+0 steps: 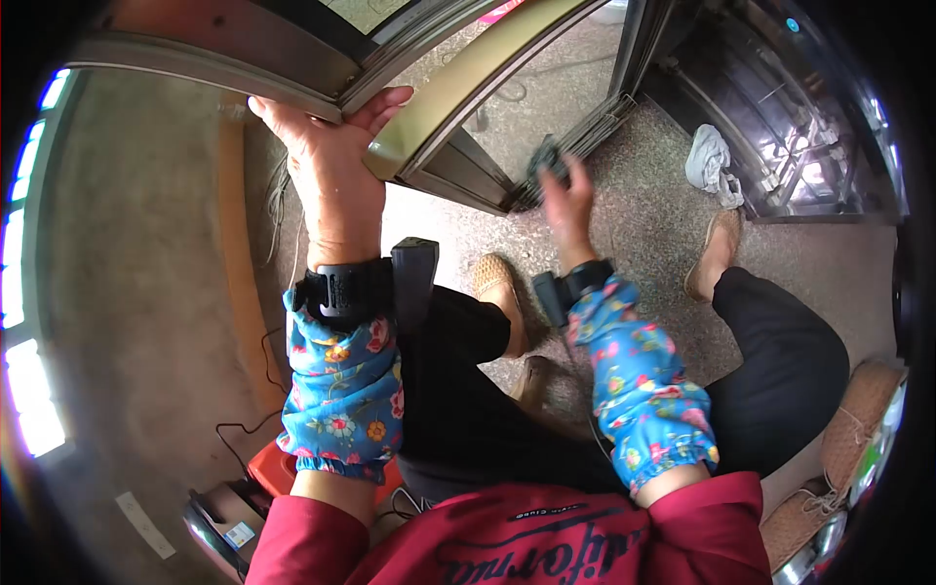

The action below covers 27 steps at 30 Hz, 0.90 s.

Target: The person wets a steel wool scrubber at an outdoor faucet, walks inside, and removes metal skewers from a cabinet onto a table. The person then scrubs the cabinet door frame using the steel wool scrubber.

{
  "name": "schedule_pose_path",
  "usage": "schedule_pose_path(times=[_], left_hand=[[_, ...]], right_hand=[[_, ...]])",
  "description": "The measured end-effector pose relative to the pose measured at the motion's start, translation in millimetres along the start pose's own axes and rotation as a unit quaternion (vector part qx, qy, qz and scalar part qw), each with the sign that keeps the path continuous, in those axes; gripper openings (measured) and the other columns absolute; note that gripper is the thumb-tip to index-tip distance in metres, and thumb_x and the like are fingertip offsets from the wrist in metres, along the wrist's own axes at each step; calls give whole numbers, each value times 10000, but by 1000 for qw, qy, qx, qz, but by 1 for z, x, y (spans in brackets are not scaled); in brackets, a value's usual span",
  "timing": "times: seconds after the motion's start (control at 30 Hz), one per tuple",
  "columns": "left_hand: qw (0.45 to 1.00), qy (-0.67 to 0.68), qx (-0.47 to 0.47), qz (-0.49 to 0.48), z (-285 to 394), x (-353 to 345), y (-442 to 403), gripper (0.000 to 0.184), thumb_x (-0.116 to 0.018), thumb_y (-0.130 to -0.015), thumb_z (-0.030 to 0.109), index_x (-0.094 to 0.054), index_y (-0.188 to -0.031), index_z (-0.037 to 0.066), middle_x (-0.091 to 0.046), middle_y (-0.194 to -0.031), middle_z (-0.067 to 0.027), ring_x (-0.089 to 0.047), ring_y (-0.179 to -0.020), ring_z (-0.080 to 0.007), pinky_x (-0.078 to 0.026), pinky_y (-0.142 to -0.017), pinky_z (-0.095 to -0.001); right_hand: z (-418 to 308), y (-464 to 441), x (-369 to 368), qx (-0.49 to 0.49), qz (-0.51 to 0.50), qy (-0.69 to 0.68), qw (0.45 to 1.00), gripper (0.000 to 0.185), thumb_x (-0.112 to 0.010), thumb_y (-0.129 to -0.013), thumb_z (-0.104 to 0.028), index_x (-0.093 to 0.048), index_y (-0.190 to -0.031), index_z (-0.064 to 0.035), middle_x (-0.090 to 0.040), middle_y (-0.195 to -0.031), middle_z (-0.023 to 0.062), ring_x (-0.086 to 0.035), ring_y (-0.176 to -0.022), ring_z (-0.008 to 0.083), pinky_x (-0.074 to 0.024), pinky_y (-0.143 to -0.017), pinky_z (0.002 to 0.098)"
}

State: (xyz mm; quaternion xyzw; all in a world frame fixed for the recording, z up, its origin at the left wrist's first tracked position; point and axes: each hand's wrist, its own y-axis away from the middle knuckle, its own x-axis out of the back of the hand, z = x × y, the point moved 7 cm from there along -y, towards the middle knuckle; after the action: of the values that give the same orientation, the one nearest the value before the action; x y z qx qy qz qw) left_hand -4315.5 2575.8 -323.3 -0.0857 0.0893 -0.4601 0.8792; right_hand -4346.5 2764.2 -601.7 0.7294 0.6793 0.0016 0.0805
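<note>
My left hand (336, 166) is spread under the corner of a metal-framed panel (234, 83) at the upper left, palm up, with fingers on both sides of the corner. My right hand (567, 200) is closed round a dark, crumpled scouring pad or cloth (548, 164), slightly blurred. It is beside the lower corner of a second metal frame (458, 180), near a wire rack (600, 127). Both forearms wear blue flowered sleeves and black wrist straps with small dark devices.
A white cloth (709, 161) lies on the speckled floor beside a shiny metal cabinet (799, 127) at the right. Brown shoes (863, 419) are at the lower right, a red stool (273, 468) at the lower left. Loose cables run along the left wall.
</note>
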Motion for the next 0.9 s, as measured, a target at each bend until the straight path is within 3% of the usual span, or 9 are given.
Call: schedule_pose_path(times=[0.2, 0.27, 0.33, 0.4, 0.53, 0.67, 0.73, 0.87, 0.9], left_hand=[[999, -10, 49, 20, -2, -5, 9, 510, -240, -984, 523, -248, -1346, 163, -456, -1277, -165, -545, -1065, -324, -488, -899, -433], [999, -15, 51, 13, -4, -6, 10, 520, -208, -982, 539, -235, -1356, 178, -448, -1299, -166, -543, -1071, -318, -458, -935, -433], [999, 41, 27, -12, -2, -6, 6, 532, -301, -983, 497, -183, -1368, 149, -439, -1251, -177, -630, -791, -341, -525, -787, -409], [1000, -6, -2, 2, 5, -14, 8, 499, -297, -1001, 438, -150, -1397, 172, -430, -1275, -174, -628, -824, -335, -518, -803, -405], [993, -92, 33, 60, -6, -2, 6, 651, -222, -923, 659, -296, -1368, 189, -440, -1323, -115, -541, -1041, -332, -443, -943, -436], [998, -48, 33, 8, -7, -6, 2, 689, -232, -921, 655, -211, -1416, 176, -373, -1367, -145, -569, -989, -332, -509, -846, -445], [997, -68, 14, 29, 0, -9, 5, 685, -221, -924, 653, -215, -1417, 178, -374, -1372, -133, -553, -1016, -326, -504, -857, -443], [998, -28, 41, 33, -10, -3, 6, 680, -237, -914, 673, -297, -1390, 191, -432, -1343, -102, -559, -956, -332, -442, -925, -435], [998, -34, 51, 33, -11, -3, 10, 680, -237, -914, 673, -297, -1390, 191, -432, -1343, -102, -559, -956, -332, -442, -925, -435]], right_hand=[[70, -18, -8, 8, 105, 102, 989, 295, -644, -759, -170, -633, -984, 20, -667, -878, 190, -646, -825, 314, -494, -764, 373], [64, -62, 14, 4, 135, 199, 971, 311, -646, -731, -192, -649, -945, 34, -671, -882, 204, -649, -813, 329, -500, -753, 390], [46, -72, 18, 37, 125, 223, 966, 301, -660, -727, -184, -656, -927, 41, -679, -888, 195, -653, -832, 330, -500, -762, 385], [53, -38, -5, -14, -26, 66, 997, 327, -692, -720, -168, -655, -966, 45, -678, -908, 211, -654, -873, 330, -495, -785, 374], [85, -25, -15, 13, -4, 136, 991, 310, -703, -711, -154, -656, -930, 60, -680, -872, 216, -661, -860, 268, -493, -764, 364], [74, -63, 10, 27, 116, 112, 987, 331, -681, -728, -185, -647, -929, 76, -643, -653, 128, -558, -558, 208, -489, -596, 368], [66, -24, -13, -113, -3, -3, 994, 314, -708, -723, -141, -657, -964, 55, -655, -668, 115, -564, -560, 177, -490, -576, 343], [84, -13, -19, -136, -14, 5, 991, 313, -699, -741, -128, -655, -1011, 24, -677, -804, 135, -616, -664, 184, -494, -632, 318], [74, -34, -3, 4, 28, 65, 997, 304, -684, -748, -165, -654, -971, 41, -686, -834, 151, -630, -693, 205, -499, -669, 341]])
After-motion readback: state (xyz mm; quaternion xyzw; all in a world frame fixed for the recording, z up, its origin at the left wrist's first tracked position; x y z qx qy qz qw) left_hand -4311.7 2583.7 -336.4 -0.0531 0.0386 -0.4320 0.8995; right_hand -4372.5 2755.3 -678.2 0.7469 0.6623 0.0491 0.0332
